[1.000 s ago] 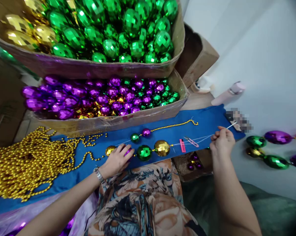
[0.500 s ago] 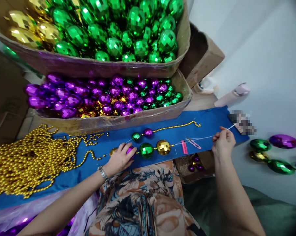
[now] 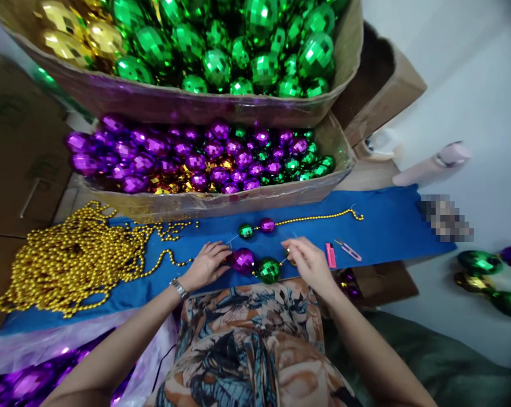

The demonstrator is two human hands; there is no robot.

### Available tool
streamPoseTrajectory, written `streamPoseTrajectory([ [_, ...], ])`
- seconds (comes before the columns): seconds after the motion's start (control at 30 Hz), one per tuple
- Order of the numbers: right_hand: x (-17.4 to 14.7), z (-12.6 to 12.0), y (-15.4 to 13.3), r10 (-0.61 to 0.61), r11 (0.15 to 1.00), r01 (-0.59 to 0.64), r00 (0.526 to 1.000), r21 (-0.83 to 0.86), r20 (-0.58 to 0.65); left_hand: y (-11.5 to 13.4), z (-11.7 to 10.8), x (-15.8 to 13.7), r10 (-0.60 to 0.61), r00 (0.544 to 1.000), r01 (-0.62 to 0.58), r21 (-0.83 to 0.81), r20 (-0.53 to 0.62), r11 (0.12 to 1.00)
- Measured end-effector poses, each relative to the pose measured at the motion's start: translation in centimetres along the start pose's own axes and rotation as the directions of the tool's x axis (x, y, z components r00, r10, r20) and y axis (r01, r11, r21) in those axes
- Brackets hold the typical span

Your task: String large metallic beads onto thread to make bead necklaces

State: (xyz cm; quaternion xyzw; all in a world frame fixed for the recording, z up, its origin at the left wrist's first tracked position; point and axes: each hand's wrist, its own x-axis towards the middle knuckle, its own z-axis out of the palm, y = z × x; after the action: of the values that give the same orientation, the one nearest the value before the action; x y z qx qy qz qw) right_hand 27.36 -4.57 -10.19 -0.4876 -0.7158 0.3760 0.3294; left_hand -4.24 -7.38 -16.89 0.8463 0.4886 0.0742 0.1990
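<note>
On the blue cloth [image 3: 391, 226] lies a strand with a shiny faceted purple bead [image 3: 242, 260] and a green bead [image 3: 269, 270]. My left hand [image 3: 205, 265], wearing a metal watch, closes over the strand's left part, beside the purple bead. My right hand [image 3: 308, 263] has its fingers pinched at the strand's right end, just past the green bead. A gold bead peeks out under these fingers, mostly hidden. Behind the strand lie a smaller green bead [image 3: 246, 231] and purple bead [image 3: 267, 225], joined to a chain of small gold beads [image 3: 319, 217].
A heap of gold bead chain [image 3: 77, 254] lies at left. Cardboard boxes of purple beads [image 3: 143, 163] and green beads [image 3: 217, 66] stand behind. A pink lighter [image 3: 330, 255], pink thread snips [image 3: 349, 251] and a pale bottle [image 3: 433, 164] are at right.
My right hand has come from the far right, where it held the white thread stretched, left to the gold bead. My left hand stays on the strand. The view has shifted.
</note>
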Motion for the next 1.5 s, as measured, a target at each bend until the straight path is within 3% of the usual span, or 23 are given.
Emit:
streamPoseTrajectory([
  [0.13,-0.1,4.8,-1.2,-0.168,0.965,0.195,0.973,-0.175,0.157,0.7,0.6,0.8,-0.116,0.993,0.115,0.025,0.011,0.993],
  [0.27,0.4,9.0,-0.9,-0.15,0.88,0.235,0.962,-0.412,0.227,0.9,0.8,1.3,-0.196,0.981,0.196,0.009,-0.005,0.981],
  [0.4,1.3,10.9,0.3,-0.126,0.793,0.291,0.938,-0.535,0.324,0.3,0.7,1.2,-0.198,0.98,0.198,-0.052,0.008,0.979],
  [0.53,2.1,10.5,1.4,-0.098,0.764,0.296,0.932,-0.574,0.35,-0.3,0.2,0.9,-0.208,0.978,0.209,-0.083,0.015,0.974],
  [0.77,3.2,8.3,2.8,-0.084,0.794,0.276,0.932,-0.541,0.352,-0.5,0.2,0.8,-0.201,0.98,0.201,-0.079,0.018,0.976],
  [1.2,2.6,8.3,3.1,-0.106,0.783,0.276,0.942,-0.557,0.319,1.1,0.7,0.2,-0.208,0.976,0.195,-0.18,-0.058,0.964],
  [1.4,2.5,8.8,3.1,-0.092,0.785,0.261,0.946,-0.562,0.31,1.3,1.1,0.0,-0.236,0.968,0.223,-0.148,-0.082,0.964],
  [1.5,2.6,9.5,2.6,-0.064,0.793,0.221,0.957,-0.568,0.282,0.3,0.2,0.0,-0.195,0.973,0.192,-0.031,-0.125,0.981],
])
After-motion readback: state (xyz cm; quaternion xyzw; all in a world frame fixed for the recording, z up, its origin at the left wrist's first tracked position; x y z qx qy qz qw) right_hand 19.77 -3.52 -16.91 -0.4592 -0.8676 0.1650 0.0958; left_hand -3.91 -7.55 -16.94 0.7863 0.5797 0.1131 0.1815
